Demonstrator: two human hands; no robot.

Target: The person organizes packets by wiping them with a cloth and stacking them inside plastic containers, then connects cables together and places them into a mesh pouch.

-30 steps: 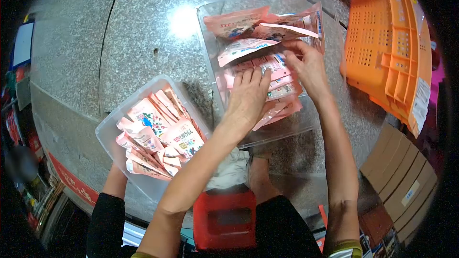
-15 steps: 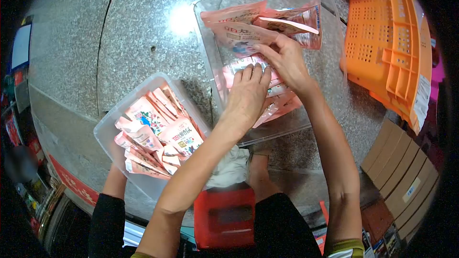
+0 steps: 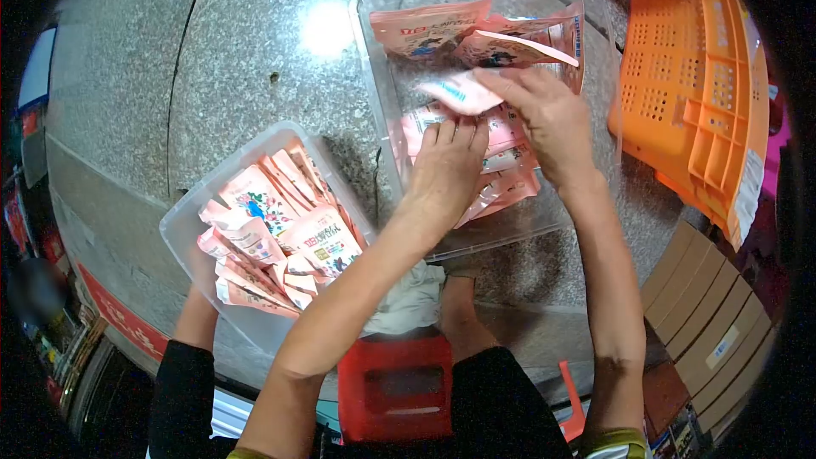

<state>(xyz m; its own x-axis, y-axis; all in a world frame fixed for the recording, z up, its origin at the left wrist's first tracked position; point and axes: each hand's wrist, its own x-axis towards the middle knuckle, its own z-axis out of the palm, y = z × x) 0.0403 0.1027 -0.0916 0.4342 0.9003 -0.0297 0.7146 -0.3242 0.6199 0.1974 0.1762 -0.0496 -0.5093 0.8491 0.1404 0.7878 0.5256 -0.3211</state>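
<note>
Inside a large clear plastic bin point(image 3: 364, 51), several pink printed pouches stand or lie. My right hand point(image 3: 552, 119) pinches one pink pouch point(image 3: 463, 92) at its right end; the pouch is tilted, nearly flat, and blurred. With fingers stretched out, my left hand point(image 3: 449, 157) lies on the pink pouches point(image 3: 506, 132) in the middle of the bin. Behind the held pouch, a pink pouch point(image 3: 425, 30) leans at the back left, and another pouch point(image 3: 518, 49) leans at the back right. Part of the lower pouches is hidden under my hands.
A smaller clear bin point(image 3: 183, 225) full of pink pouches stands at the left. An orange perforated basket point(image 3: 680, 93) and stacked cardboard point(image 3: 714, 314) are on the right. Below the bins are a red stool point(image 3: 395, 387) and a pale cloth point(image 3: 408, 297). The floor is grey stone.
The pouch in my right hand has tipped from upright to nearly flat, toward my left hand. My right hand has moved slightly right and down. My left hand has barely shifted.
</note>
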